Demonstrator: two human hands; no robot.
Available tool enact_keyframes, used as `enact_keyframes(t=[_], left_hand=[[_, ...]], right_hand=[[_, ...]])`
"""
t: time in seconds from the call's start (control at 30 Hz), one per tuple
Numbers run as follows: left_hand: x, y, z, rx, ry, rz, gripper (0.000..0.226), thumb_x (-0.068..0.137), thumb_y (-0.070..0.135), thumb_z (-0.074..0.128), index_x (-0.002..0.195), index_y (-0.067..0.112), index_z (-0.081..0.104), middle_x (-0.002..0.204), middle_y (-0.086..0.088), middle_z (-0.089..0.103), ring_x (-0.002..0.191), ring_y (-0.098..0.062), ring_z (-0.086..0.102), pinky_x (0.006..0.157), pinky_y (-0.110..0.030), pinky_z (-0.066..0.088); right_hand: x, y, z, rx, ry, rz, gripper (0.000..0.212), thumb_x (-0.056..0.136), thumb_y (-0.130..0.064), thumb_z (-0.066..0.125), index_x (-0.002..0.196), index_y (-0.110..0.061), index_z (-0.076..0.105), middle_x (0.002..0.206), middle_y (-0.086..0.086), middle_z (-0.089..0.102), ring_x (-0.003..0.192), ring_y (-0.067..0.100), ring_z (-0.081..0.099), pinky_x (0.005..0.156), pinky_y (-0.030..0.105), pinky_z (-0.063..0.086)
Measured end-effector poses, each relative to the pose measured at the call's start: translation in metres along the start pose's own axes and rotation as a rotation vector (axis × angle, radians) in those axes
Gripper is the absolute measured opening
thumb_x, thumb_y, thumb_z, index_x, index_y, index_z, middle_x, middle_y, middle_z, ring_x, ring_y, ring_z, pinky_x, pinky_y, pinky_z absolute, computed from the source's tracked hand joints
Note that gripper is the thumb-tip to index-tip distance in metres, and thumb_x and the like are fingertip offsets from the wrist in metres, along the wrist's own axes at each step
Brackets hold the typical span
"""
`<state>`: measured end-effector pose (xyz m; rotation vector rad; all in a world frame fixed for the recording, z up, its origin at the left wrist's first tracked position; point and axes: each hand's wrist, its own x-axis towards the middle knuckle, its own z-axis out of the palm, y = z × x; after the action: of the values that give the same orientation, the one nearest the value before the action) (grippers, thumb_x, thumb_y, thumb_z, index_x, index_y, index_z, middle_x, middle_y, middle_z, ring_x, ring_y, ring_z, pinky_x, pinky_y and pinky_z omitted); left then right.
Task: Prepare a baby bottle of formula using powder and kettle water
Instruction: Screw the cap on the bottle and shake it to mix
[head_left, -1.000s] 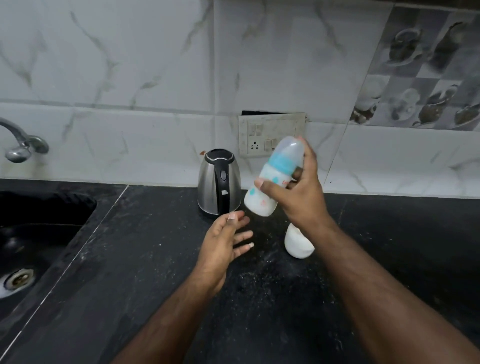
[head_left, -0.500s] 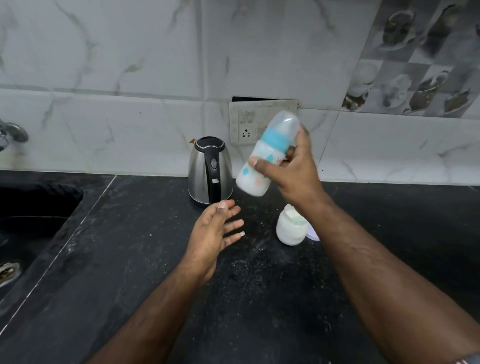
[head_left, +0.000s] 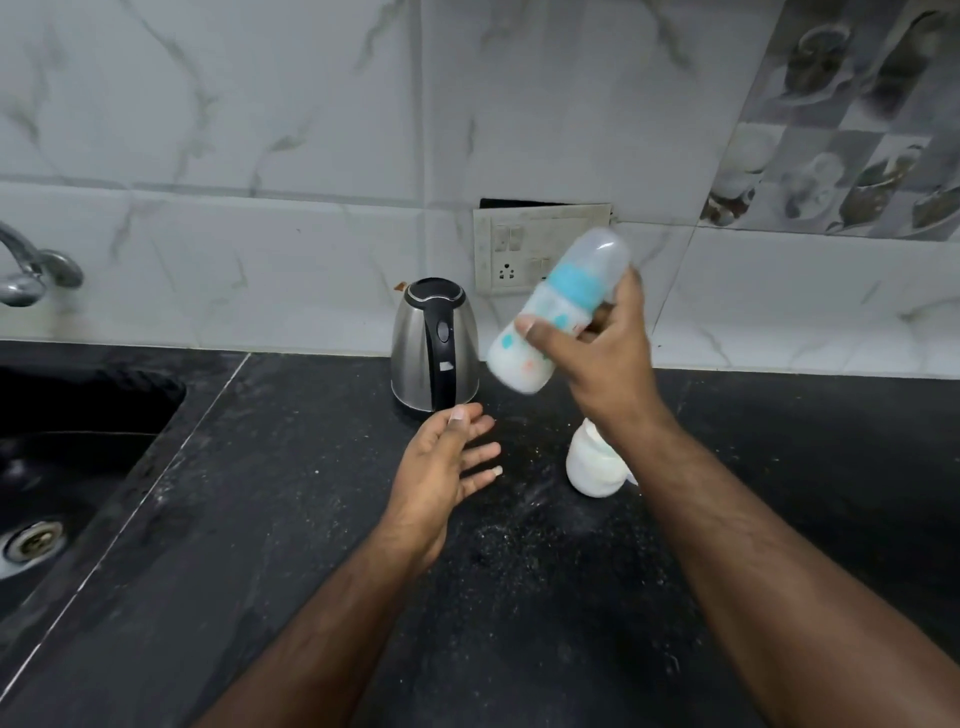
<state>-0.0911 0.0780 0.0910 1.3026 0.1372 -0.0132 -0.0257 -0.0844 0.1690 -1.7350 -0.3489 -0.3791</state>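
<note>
My right hand (head_left: 605, 358) grips a baby bottle (head_left: 558, 312) in the air, tilted with its clear cap up and to the right. The bottle has a blue collar and white liquid in its lower part. Below and to the left, my left hand (head_left: 447, 467) hovers over the counter with palm turned right and fingers spread, holding nothing. A steel kettle (head_left: 435, 348) with a black handle stands by the wall, just behind my left hand. A small white powder jar (head_left: 589, 465) sits on the counter, partly hidden by my right forearm.
The black stone counter (head_left: 519, 597) is dusted with spilled powder around the jar. A dark sink (head_left: 57, 467) with a drain lies at the left, a tap (head_left: 31, 270) above it. A switch and socket plate (head_left: 524, 249) is on the tiled wall.
The bottle's angle and height in my right hand shift slightly between frames. My left hand stays open below it. The view itself has shifted a little.
</note>
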Motion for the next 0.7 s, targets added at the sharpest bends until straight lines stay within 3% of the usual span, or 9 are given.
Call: enact_keyframes(t=[0.1,0.2,0.23,0.33,0.4,0.47,0.57,0.6,0.7], left_hand=[[-0.003,0.001,0.001,-0.004,-0.014,-0.003,0.035,0.109,0.040,0.042,0.132,0.023,0.063,0.124,-0.001,0.075,0.113,-0.020,0.073,0.094,-0.042,0.058],[-0.001,0.002,0.001,-0.009,0.002,-0.009,0.037,0.108,0.041,0.044,0.136,0.023,0.061,0.129,0.001,0.072,0.115,-0.020,0.072,0.095,-0.042,0.059],[-0.001,0.002,0.001,0.000,0.006,-0.012,0.037,0.109,0.041,0.043,0.137,0.023,0.061,0.129,0.001,0.072,0.115,-0.020,0.072,0.096,-0.042,0.059],[-0.003,0.000,0.001,0.005,-0.010,-0.008,0.034,0.109,0.039,0.042,0.132,0.024,0.063,0.124,-0.001,0.075,0.112,-0.019,0.073,0.094,-0.042,0.059],[-0.002,0.001,0.000,-0.006,-0.009,-0.004,0.035,0.109,0.039,0.043,0.133,0.024,0.062,0.126,0.000,0.074,0.113,-0.019,0.073,0.095,-0.042,0.059],[-0.001,0.001,0.000,0.001,0.001,-0.012,0.037,0.109,0.040,0.043,0.136,0.023,0.061,0.129,0.001,0.072,0.114,-0.019,0.072,0.096,-0.042,0.060],[-0.003,0.001,0.002,0.012,-0.017,-0.014,0.036,0.109,0.040,0.042,0.133,0.022,0.062,0.123,-0.001,0.076,0.112,-0.020,0.073,0.095,-0.042,0.057],[-0.003,0.001,0.002,0.008,-0.020,-0.010,0.036,0.109,0.040,0.043,0.133,0.023,0.062,0.123,-0.001,0.076,0.112,-0.019,0.073,0.096,-0.043,0.057],[0.000,0.000,0.001,0.000,0.000,-0.010,0.037,0.109,0.039,0.043,0.137,0.023,0.060,0.129,0.001,0.072,0.115,-0.020,0.071,0.100,-0.045,0.058]], right_hand=[[-0.015,0.005,0.007,-0.239,-0.256,0.030,0.107,0.056,-0.049,0.089,0.148,-0.046,0.035,0.109,-0.023,0.067,0.097,-0.005,0.069,0.089,0.036,0.061],[-0.005,0.007,0.003,-0.033,-0.005,0.014,0.101,0.057,-0.048,0.091,0.143,-0.038,0.039,0.110,-0.012,0.068,0.093,0.002,0.072,0.081,0.032,0.063],[-0.004,0.004,0.003,-0.009,0.009,0.022,0.099,0.060,-0.044,0.092,0.143,-0.036,0.038,0.109,-0.009,0.068,0.091,0.002,0.072,0.081,0.034,0.064],[-0.016,0.008,0.007,-0.207,-0.227,0.031,0.103,0.062,-0.040,0.094,0.147,-0.044,0.036,0.112,-0.013,0.068,0.095,0.000,0.071,0.089,0.039,0.062],[-0.013,0.008,0.005,-0.106,-0.090,0.025,0.098,0.056,-0.050,0.091,0.141,-0.049,0.041,0.110,-0.013,0.069,0.096,0.005,0.072,0.084,0.035,0.063],[-0.005,0.008,0.001,0.005,0.035,0.005,0.090,0.059,-0.045,0.092,0.135,-0.045,0.043,0.103,-0.014,0.070,0.092,0.005,0.074,0.079,0.031,0.064],[-0.016,0.013,0.005,-0.204,-0.250,0.029,0.098,0.067,-0.029,0.095,0.145,-0.044,0.038,0.107,-0.020,0.067,0.094,-0.006,0.069,0.084,0.029,0.060],[-0.018,0.015,0.005,-0.216,-0.250,0.029,0.099,0.066,-0.031,0.095,0.145,-0.047,0.038,0.110,-0.020,0.066,0.096,-0.007,0.068,0.085,0.028,0.060],[-0.007,0.011,0.000,-0.020,0.017,0.033,0.092,0.056,-0.048,0.091,0.135,-0.044,0.042,0.104,-0.015,0.069,0.090,-0.001,0.071,0.079,0.029,0.062]])
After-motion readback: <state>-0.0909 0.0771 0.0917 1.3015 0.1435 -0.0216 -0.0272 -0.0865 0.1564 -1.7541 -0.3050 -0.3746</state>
